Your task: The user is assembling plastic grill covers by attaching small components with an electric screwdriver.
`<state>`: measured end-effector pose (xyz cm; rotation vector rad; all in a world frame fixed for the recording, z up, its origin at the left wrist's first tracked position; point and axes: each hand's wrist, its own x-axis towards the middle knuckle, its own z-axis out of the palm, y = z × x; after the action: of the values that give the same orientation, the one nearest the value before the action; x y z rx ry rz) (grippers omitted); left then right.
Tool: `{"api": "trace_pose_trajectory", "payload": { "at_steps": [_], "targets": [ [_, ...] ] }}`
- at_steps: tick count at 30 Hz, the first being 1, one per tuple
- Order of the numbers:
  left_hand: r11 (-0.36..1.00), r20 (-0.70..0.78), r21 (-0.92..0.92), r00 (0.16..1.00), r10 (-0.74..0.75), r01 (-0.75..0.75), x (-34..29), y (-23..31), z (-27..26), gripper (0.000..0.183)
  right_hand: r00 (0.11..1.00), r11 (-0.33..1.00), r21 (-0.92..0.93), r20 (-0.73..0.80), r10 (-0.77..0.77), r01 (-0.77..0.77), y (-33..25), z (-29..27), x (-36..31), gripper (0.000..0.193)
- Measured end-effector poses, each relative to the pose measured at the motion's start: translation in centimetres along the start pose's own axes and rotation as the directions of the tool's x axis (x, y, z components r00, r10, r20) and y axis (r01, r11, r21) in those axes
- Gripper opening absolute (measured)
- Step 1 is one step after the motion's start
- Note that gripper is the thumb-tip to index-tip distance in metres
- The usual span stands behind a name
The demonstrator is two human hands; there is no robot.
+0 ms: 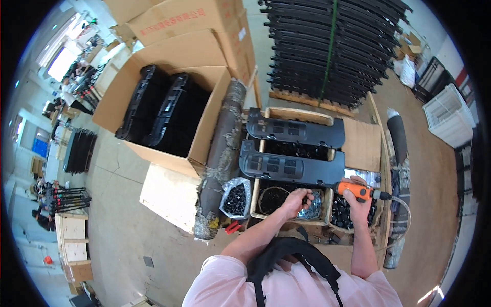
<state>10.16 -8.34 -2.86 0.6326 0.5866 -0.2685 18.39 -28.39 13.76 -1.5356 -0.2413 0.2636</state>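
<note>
My right hand [359, 204] is wrapped round an orange power screwdriver [354, 191], with a pale cable or hose [408, 215] trailing from its right end. The driver's left end points at the right end of the nearer black plastic panel [286, 168]; whether they touch I cannot tell. Fingers closed, my left hand [295, 202] hovers over a wooden tray of small silvery screws [313, 205]. Anything between its fingertips is too small to make out. Just beyond lies a second, similar black panel [296, 131], parallel to the first.
Wooden bins hold small black parts [340, 211]. Left of them are a plastic bag of black pieces [236, 199], red-handled pliers [234, 226] and a long wrapped roll [221, 148]. A cardboard box [207, 130] holds black panels. Stacked black bars [327, 51] stand beyond.
</note>
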Motion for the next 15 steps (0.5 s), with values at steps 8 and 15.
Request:
{"api": "trace_pose_trajectory", "payload": {
  "at_steps": [8,15],
  "targets": [
    [0.982,-0.039,0.188,0.999,0.03,-0.022,-0.5,0.0,-0.3,0.027,0.998,0.987,0.156,-0.044,0.045,-0.038,2.4,0.3,-1.0,0.052],
    [0.998,0.025,-0.034,0.999,-0.045,0.046,-1.1,-0.4,-0.7,0.024,0.997,0.987,0.152,-0.041,0.063,-0.056,2.7,0.2,-1.5,0.053]
  ]
}}
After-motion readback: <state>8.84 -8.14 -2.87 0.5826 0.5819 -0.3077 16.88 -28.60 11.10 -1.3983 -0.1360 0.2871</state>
